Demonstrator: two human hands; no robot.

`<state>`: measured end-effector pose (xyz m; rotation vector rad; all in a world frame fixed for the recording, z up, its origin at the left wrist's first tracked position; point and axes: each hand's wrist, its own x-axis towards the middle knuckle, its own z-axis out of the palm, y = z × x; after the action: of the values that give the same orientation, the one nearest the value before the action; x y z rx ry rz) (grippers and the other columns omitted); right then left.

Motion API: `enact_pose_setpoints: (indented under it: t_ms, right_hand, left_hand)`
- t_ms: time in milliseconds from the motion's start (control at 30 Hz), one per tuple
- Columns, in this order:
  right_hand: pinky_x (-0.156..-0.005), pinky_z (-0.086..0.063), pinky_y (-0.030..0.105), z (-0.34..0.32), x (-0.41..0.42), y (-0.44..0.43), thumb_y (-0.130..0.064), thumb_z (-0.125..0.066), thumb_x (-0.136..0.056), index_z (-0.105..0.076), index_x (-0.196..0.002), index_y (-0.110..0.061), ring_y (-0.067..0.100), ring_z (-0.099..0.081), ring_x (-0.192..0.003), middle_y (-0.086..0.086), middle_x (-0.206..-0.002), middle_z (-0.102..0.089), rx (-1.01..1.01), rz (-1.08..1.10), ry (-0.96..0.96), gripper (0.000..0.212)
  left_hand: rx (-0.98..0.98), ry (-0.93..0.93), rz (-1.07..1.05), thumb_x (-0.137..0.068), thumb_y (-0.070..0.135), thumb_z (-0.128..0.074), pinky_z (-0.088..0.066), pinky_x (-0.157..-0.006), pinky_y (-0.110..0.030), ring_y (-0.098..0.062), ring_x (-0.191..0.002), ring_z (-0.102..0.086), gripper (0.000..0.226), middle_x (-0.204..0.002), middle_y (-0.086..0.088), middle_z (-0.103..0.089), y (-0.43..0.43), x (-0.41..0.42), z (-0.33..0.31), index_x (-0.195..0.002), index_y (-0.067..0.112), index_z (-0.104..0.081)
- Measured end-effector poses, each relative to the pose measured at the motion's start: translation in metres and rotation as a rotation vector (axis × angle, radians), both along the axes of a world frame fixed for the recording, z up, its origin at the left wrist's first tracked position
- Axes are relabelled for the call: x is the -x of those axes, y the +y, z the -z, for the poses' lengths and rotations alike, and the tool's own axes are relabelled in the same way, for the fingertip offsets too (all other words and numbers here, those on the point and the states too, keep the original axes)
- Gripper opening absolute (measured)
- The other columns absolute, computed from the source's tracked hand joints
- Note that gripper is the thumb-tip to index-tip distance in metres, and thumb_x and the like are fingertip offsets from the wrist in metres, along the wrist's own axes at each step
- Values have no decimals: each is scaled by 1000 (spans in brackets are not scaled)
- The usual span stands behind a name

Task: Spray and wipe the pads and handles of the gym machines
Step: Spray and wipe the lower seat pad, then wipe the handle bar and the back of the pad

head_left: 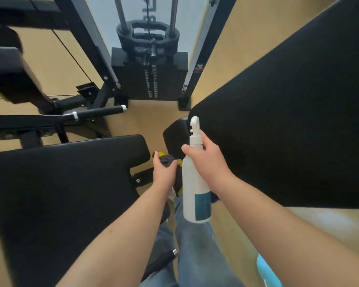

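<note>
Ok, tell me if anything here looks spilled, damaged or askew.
Nothing stands out. The right hand holds the white spray bottle nozzle up, the left hand grips a grey cloth, and the black pads look whole, no spill visible.

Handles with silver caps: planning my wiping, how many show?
2. One black cylindrical handle left of the black weight stack; a second handle bottom centre, beside the blue jeans. Others may be hidden.

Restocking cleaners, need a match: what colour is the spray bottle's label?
Teal label on the white spray bottle, clearest in the head view.
</note>
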<state>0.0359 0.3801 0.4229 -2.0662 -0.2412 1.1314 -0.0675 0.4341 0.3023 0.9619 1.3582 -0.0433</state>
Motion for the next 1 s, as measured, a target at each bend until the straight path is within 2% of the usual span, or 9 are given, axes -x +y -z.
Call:
enact_pose_setpoints:
  t_ms: [100, 233, 333, 400, 567, 633, 700, 867, 1000]
  right_hand:
    - [-85, -57, 39, 0, -5, 26, -33, -65, -98, -50, -119, -47, 15, -64, -97, -4, -106, -64, -17, -65, 28, 29]
    - [-79, -52, 34, 8, -8, 69, -33, -63, -100, -52, -133, -42, 15, -63, -97, -6, -104, -63, -25, -172, 78, 37]
    - [-91, -53, 38, 22, -8, 99, -34, -62, -101, -44, -150, -38, 14, -61, -100, -14, -105, -59, -15, -310, 111, 52]
    - [-98, -54, 43, 34, -9, 115, -34, -64, -101, -40, -154, -38, 14, -61, -102, -16, -105, -57, 9, -398, 111, 59]
    - [-101, -54, 48, 69, -12, 148, -33, -67, -98, -41, -154, -38, 16, -61, -103, -13, -108, -58, 79, -513, 154, 62]
    - [-100, -55, 48, 85, -12, 161, -33, -67, -98, -40, -154, -38, 16, -62, -104, -12, -111, -60, 93, -565, 159, 63]
    - [-97, -55, 45, 98, -13, 175, -34, -66, -98, -38, -155, -39, 15, -62, -103, -10, -115, -60, 100, -629, 155, 64]
    - [-98, -54, 46, 126, -14, 217, -34, -65, -97, -41, -154, -39, 16, -62, -104, -8, -117, -61, 120, -772, 148, 62]
    - [-87, -54, 38, 148, -7, 252, -35, -70, -92, -51, -144, -38, 12, -63, -98, -10, -112, -63, 104, -823, 133, 56]
  left_hand:
    - [20, 40, -79, -88, 39, -74, -46, -109, -53, -25, -134, -51, 87, -155, -1, -44, 22, 12, 6, -156, 45, -19]
    - [33, 80, -187, -102, 32, -60, -42, -111, -50, -28, -139, -43, 73, -160, -1, -36, 56, 16, -35, -160, 39, -17]
    - [-18, 127, -268, -106, 32, -52, -41, -102, -41, -21, -132, -46, 60, -155, -1, -41, 80, 19, -33, -159, 35, -24]
    - [-20, 142, -335, -105, 32, -52, -45, -105, -42, -20, -127, -53, 57, -147, -1, -50, 95, 24, -32, -157, 34, -28]
    - [-26, 161, -431, -105, 31, -53, -44, -92, -38, -17, -116, -56, 53, -129, 2, -61, 126, 47, -26, -155, 34, -33]
    - [-39, 162, -472, -105, 30, -53, -47, -94, -39, -19, -116, -58, 53, -124, 1, -64, 139, 59, -23, -154, 34, -34]
    - [-37, 168, -519, -104, 31, -54, -49, -101, -44, -22, -118, -59, 55, -125, -1, -64, 153, 70, -18, -155, 34, -34]
    - [-61, 162, -580, -104, 29, -55, -45, -96, -40, -22, -123, -57, 54, -129, -2, -63, 183, 86, 0, -154, 36, -34]
    - [-111, 138, -621, -101, 26, -62, -41, -94, -38, -18, -124, -46, 66, -141, 5, -45, 202, 86, 11, -156, 37, -28]
